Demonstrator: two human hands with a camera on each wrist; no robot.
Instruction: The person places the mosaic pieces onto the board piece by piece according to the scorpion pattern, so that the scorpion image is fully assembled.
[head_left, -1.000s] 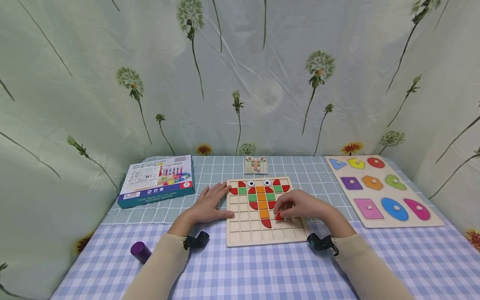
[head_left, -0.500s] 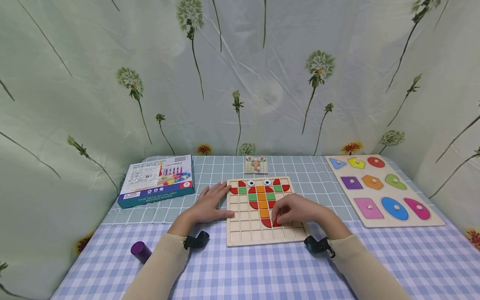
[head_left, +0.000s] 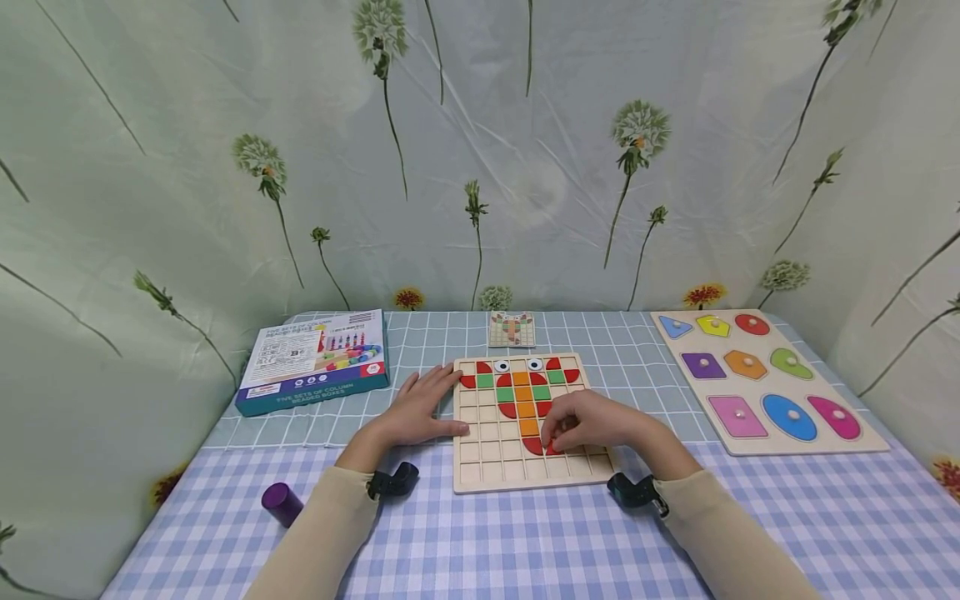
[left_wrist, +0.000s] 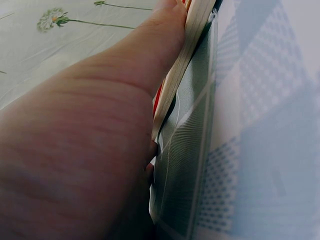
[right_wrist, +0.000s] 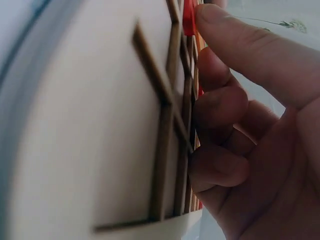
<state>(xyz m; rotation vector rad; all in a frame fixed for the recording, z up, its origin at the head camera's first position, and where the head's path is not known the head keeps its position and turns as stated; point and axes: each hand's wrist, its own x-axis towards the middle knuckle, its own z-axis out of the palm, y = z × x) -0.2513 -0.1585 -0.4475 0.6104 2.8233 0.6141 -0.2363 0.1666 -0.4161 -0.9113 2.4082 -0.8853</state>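
Note:
A wooden grid board (head_left: 480, 475) lies in front of me, partly filled with red, green and orange tiles and two eye tiles (head_left: 534, 365). Spread fingers of my left hand (head_left: 420, 412) rest along its left edge, thumb near the lower left. My right hand (head_left: 588, 419) pinches a red quarter-circle tile (head_left: 553, 449) down at the grid, just right of another red quarter-circle tile (head_left: 532, 446) below the orange column (head_left: 527, 408). In the right wrist view, the thumb is against the red tile's edge (right_wrist: 189, 20); the other fingers curl over the board.
A small pattern card (head_left: 512, 330) sits behind the board. To the left are a boxed bead set (head_left: 315, 358) and a purple cylinder (head_left: 282, 504) beside the left sleeve. A knobbed shape puzzle (head_left: 772, 383) lies at the right.
My right hand has shifted slightly left and brought the tilted red quarter-circle tile down flat beside the other red one. The left hand has stayed put.

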